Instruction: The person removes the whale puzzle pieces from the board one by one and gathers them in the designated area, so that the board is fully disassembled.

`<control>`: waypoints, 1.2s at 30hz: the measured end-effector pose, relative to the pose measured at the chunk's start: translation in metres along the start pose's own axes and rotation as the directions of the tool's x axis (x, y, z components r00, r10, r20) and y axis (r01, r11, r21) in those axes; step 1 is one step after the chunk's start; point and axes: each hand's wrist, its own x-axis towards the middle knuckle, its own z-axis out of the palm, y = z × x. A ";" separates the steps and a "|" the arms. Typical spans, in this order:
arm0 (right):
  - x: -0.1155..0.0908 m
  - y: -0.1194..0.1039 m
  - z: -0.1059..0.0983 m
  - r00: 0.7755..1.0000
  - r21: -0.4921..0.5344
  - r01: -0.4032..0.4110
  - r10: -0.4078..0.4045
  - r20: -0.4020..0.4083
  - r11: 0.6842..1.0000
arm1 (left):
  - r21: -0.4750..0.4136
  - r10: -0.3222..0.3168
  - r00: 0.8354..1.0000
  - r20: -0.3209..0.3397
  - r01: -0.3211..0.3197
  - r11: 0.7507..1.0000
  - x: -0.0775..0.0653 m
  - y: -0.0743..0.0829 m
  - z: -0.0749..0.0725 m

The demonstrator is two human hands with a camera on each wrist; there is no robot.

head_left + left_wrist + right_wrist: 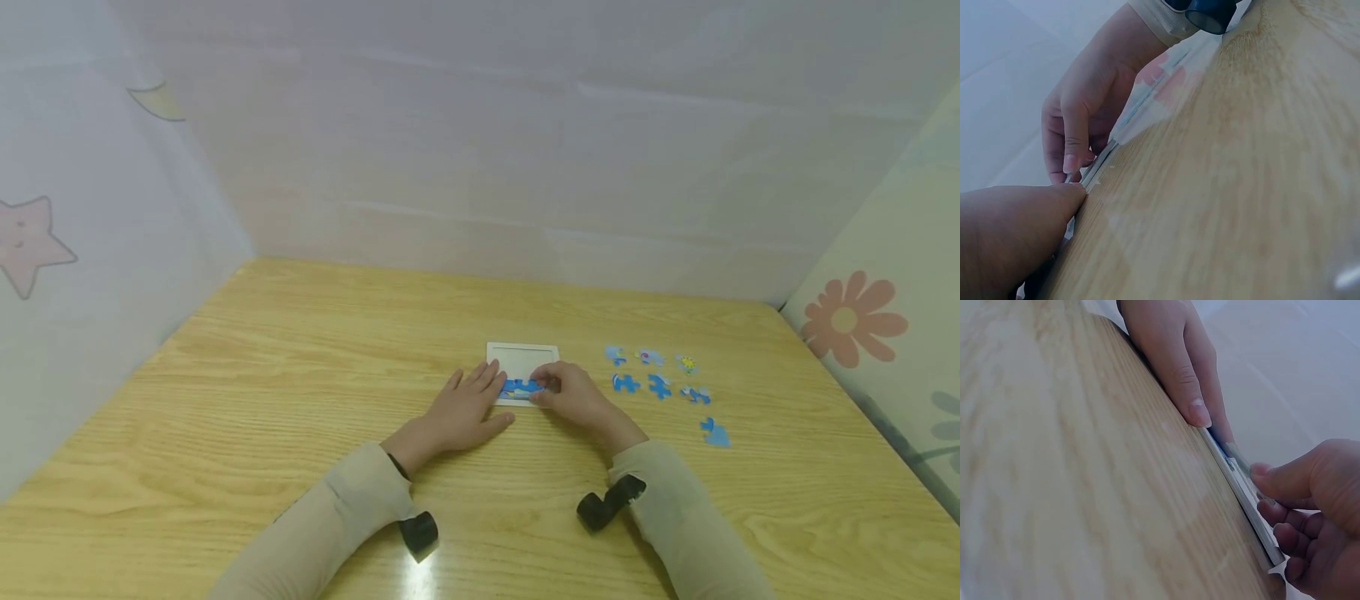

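A white puzzle tray lies on the wooden table, with blue jigsaw pieces along its near side. My left hand rests with its fingers extended over the tray's left edge, fingertips at the blue pieces. At the near right corner, my right hand pinches a puzzle piece between thumb and fingers, partly hidden by them. From the right wrist view, the thumb and curled fingers sit right at the tray's side, and the left hand is at its other end.
Several loose puzzle pieces lie right of the tray, in rows, among them a sun piece, a blue piece and a nearer corner-like piece. A pale cloth wall stands behind the wooden table.
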 end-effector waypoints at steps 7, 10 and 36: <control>-0.001 0.003 -0.010 0.999 0.031 0.040 -0.040 -0.011 0.999 | 0.015 -0.005 1.000 0.001 0.005 1.000 0.000 -0.001 0.002; -0.004 0.006 -0.017 0.999 0.055 0.030 -0.029 -0.024 0.998 | 0.010 -0.005 1.000 -0.001 0.005 1.000 0.000 0.000 0.001; -0.074 0.045 -0.100 0.984 0.029 0.036 -0.031 -0.173 0.999 | -0.039 -0.001 1.000 0.000 0.001 0.999 -0.001 0.002 -0.003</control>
